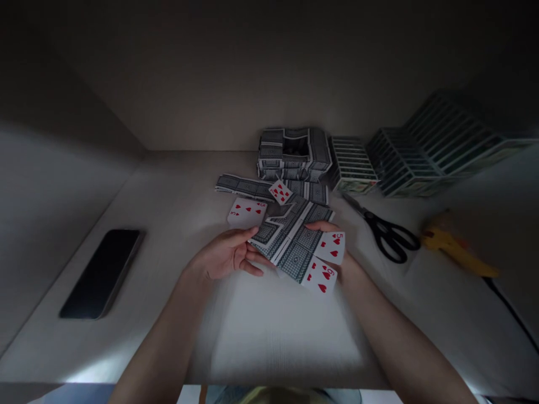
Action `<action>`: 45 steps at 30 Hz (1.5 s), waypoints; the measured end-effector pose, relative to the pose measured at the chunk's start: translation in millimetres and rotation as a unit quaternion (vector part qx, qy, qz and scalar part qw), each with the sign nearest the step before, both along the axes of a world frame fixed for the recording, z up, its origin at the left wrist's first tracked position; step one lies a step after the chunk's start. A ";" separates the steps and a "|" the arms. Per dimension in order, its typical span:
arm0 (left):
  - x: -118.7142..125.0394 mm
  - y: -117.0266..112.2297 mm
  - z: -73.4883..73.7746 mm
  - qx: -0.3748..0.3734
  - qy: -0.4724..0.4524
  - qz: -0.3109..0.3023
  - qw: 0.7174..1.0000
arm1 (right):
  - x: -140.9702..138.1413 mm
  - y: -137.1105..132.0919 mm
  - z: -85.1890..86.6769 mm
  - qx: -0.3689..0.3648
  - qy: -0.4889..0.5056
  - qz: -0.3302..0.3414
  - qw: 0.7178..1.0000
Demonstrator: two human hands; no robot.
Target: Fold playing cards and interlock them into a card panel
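Note:
A flat panel of joined playing cards, mostly patterned backs up, is held above the table between both hands. At its left edge, my left hand pinches it with the thumb on top and fingers spread below. My right hand grips the right side, thumb on top, its other fingers hidden underneath. A five of hearts and a six of hearts show face up at the panel's right end. Beyond it lie a three of hearts, a small piece of heart card and folded card strips.
Against the back wall stands a box built of cards, with slatted card structures to its right. Black-handled scissors and a yellow glue gun with a cord lie at right. A phone lies at left.

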State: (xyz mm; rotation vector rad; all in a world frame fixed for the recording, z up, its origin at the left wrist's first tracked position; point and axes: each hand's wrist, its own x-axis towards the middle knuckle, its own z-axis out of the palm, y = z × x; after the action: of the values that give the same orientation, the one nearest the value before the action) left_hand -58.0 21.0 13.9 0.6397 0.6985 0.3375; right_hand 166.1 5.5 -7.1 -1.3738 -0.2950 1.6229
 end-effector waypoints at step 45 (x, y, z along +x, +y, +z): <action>28.3 -15.3 -10.5 0.048 -0.034 0.200 0.978 | -1.1 -39.3 7.8 0.090 0.060 0.265 0.958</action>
State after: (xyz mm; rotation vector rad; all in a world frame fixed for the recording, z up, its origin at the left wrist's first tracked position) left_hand -29.7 5.7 3.4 0.5734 0.7474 0.7663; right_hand 165.0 -33.8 0.7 -1.1057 -0.7705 2.0459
